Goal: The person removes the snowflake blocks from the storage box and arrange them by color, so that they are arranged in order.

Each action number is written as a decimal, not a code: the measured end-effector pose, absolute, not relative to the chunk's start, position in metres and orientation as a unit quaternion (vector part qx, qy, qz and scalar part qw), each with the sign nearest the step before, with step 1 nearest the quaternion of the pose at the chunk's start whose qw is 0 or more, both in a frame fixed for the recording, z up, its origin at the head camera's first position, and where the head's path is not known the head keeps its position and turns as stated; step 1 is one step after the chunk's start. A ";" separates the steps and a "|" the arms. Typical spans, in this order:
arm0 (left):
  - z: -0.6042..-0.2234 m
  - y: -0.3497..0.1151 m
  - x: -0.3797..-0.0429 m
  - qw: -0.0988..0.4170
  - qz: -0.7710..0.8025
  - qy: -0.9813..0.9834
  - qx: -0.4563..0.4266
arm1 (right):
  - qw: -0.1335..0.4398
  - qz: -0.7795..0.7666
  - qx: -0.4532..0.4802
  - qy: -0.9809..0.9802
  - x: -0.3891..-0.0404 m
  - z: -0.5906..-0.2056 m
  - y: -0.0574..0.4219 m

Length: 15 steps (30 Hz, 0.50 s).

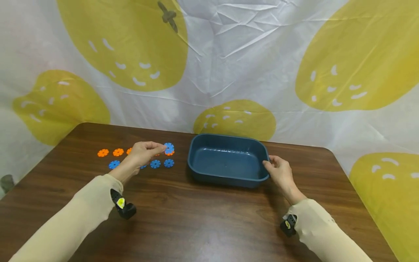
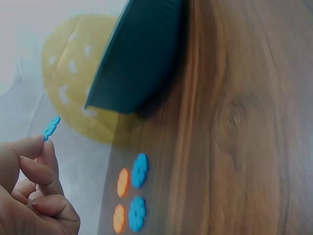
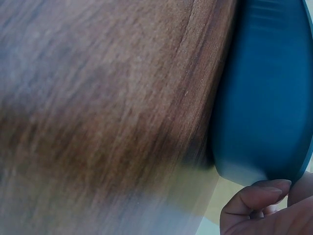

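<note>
Between thumb and fingertips my left hand point(image 1: 143, 153) pinches a blue notched disc point(image 1: 169, 148), raised above the table. In the left wrist view that disc point(image 2: 51, 128) appears nearly edge-on, left of the basin's corner. Below it lie orange notched discs point(image 1: 103, 153) in a back row and blue notched discs point(image 1: 155, 164) in a front row; my left hand and forearm hide some of them. My right hand point(image 1: 279, 173) grips the right rim of a dark teal plastic basin point(image 1: 226, 178), thumb on the inner side. Nothing lies inside the basin.
Everything stands on a brown wood-grain table point(image 1: 196, 225). Behind it hangs a white cloth point(image 1: 209, 72) with large yellow fruit prints, close to the table's back edge. The basin's walls rise just right of the disc rows.
</note>
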<state>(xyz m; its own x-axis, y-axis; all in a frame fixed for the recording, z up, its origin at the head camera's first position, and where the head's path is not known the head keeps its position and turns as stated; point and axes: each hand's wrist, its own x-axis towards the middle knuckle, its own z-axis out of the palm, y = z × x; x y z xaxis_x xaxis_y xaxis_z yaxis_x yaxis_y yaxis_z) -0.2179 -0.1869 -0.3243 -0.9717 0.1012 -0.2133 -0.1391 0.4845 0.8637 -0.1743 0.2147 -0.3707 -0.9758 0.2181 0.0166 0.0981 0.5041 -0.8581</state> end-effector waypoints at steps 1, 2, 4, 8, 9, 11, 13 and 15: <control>-0.325 -0.190 -0.218 0.117 0.505 0.855 -0.014 | 0.062 0.489 -0.091 -0.865 -0.174 -0.371 0.215; -0.326 -0.193 -0.217 0.115 0.502 0.857 -0.017 | 0.062 0.488 -0.091 -0.866 -0.174 -0.371 0.215; -0.328 -0.200 -0.217 0.112 0.502 0.857 -0.022 | 0.063 0.488 -0.089 -0.866 -0.174 -0.372 0.215; -0.332 -0.214 -0.214 0.106 0.499 0.860 -0.022 | 0.062 0.486 -0.089 -0.867 -0.174 -0.372 0.215; -0.333 -0.217 -0.214 0.104 0.498 0.860 -0.024 | 0.062 0.485 -0.089 -0.867 -0.174 -0.372 0.215; -0.335 -0.224 -0.213 0.102 0.491 0.865 -0.030 | 0.062 0.486 -0.090 -0.867 -0.175 -0.372 0.216; -0.336 -0.230 -0.212 0.101 0.485 0.868 -0.040 | 0.061 0.487 -0.091 -0.866 -0.175 -0.372 0.216; -0.336 -0.237 -0.211 0.100 0.480 0.870 -0.049 | 0.061 0.488 -0.092 -0.866 -0.175 -0.372 0.215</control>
